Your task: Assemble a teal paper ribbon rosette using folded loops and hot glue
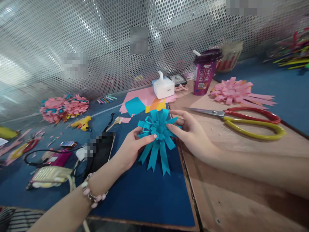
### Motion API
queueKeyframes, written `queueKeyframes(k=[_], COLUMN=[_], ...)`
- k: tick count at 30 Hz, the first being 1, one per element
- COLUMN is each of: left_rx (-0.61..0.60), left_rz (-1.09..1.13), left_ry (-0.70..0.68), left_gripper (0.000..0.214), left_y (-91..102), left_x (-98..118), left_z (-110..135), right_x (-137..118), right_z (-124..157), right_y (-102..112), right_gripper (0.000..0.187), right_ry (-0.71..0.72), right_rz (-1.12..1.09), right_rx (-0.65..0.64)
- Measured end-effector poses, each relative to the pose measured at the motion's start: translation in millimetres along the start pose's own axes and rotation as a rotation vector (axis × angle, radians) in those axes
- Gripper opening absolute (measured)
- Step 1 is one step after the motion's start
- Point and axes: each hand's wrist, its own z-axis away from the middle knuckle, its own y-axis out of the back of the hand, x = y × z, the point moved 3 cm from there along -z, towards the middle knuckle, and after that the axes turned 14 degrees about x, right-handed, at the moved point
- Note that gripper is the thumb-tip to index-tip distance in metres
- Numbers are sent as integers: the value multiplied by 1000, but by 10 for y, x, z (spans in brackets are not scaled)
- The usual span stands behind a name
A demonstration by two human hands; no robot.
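Observation:
Between my two hands is a blue paper rosette (159, 132) with looped petals and several notched tails hanging toward me. My left hand (130, 146) grips its left side, thumb laid over the front near the center and fingers tucked behind. On the other side, my right hand (189, 130) pinches the upper right petals between thumb and fingers. The rosette is held above the blue tabletop (149, 199), close to the seam with the wooden board. Large scissors (224, 114) with one red and one yellow handle lie to the right of my right hand.
A pink paper rosette (231, 91) and a purple cup (205, 72) stand back right. Behind my hands are a tissue pack (164, 87) and colored paper (135, 106). Leftward lie a phone (101, 151), a yellow glue gun (82, 123), a power strip (51, 175) with cables, and pink paper flowers (64, 108).

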Motion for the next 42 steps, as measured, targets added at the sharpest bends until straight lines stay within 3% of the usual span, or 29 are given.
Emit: queueKeyframes(k=[4, 7, 10, 14, 19, 26, 32, 37, 42], left_rx=[-48, -18, -1, -10, -49, 95, 112, 150, 160], left_rz=[63, 87, 95, 65, 14, -98, -139, -132, -177], left_ry=[0, 27, 22, 6, -34, -6, -121, -180, -213], left_gripper=[32, 30, 30, 30, 28, 27, 23, 24, 28], left_y=[-9, -10, -7, 4, 6, 98, 131, 129, 141], left_x=[-12, -16, -12, -23, -41, -100, -72, -18, -39], left_z=[-12, -11, -9, -12, -21, -63, -69, -52, -110], right_x=[-6, -14, -10, 13, -8, -25, 12, 49, 74], right_z=[15, 4, -14, -12, 30, 33, 7, 9, -12], right_y=[9, 24, 21, 3, -11, -17, -21, -21, -6], right_gripper=[41, 39, 47, 55, 51, 47, 50, 56, 51], right_ry=[-14, -26, -7, 9, 35, 37, 10, 73, 110], right_rz=[26, 68, 103, 149, 177, 167, 170, 309, 309], right_rx=[16, 60, 66, 29, -37, -36, -30, -37, -35])
